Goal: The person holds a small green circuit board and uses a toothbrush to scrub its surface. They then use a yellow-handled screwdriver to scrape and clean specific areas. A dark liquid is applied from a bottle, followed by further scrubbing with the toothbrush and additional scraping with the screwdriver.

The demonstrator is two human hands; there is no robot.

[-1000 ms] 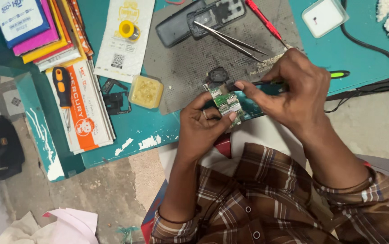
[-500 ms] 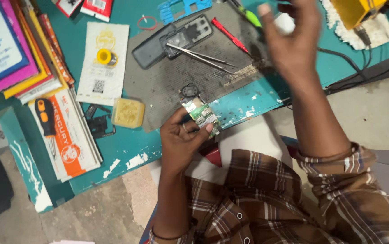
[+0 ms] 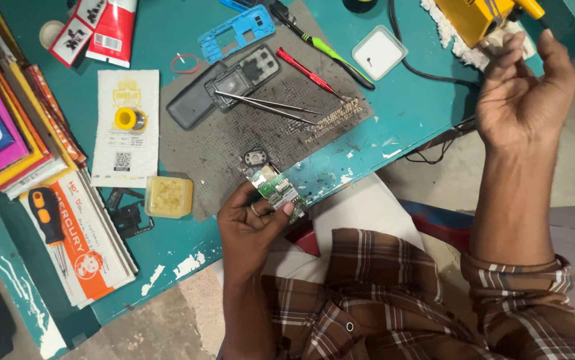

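— Where's the board?
— My left hand (image 3: 254, 223) pinches the board (image 3: 275, 190) at the table (image 3: 167, 260) edge. Casing (image 3: 224, 87) lies stripped on the mat (image 3: 234, 140); reassembly remains, I'd judge.
— Right hand (image 3: 521, 93)?
— Open, empty, near the yellow tool (image 3: 474, 17).

A small green circuit board (image 3: 273, 187), tilted, sits pinched at the teal table's front edge.

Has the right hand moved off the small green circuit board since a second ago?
Yes. The right hand left the green circuit board, going up toward the yellow tool.
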